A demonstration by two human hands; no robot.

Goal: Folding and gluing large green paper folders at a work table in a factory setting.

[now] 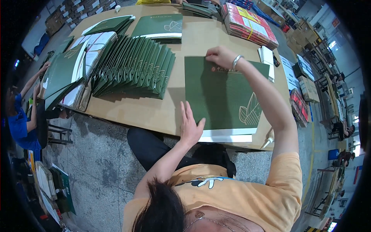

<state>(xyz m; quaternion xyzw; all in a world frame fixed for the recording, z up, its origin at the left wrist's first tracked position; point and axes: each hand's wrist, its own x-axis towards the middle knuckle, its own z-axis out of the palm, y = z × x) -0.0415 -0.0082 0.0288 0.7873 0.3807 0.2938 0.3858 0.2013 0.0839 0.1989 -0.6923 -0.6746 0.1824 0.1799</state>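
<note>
A flat green paper bag with a gold leaf outline lies on the table before me, white paper edges showing at its near side. My right hand reaches over to its far edge, fingers curled together on that edge. Beside its near left edge is my left hand, fingers spread, the thumb at the bag and the other fingers pointing away from me. To the left, several folded green paper bags stand fanned in a row. A white squeeze bottle with a nozzle lies at the table's near right edge.
Behind the fanned row lie flat green sheets. A red-and-white strapped bundle sits at the far right, white paper strips nearer. On the left, a co-worker in blue handles green bags. Another white bottle stands far left.
</note>
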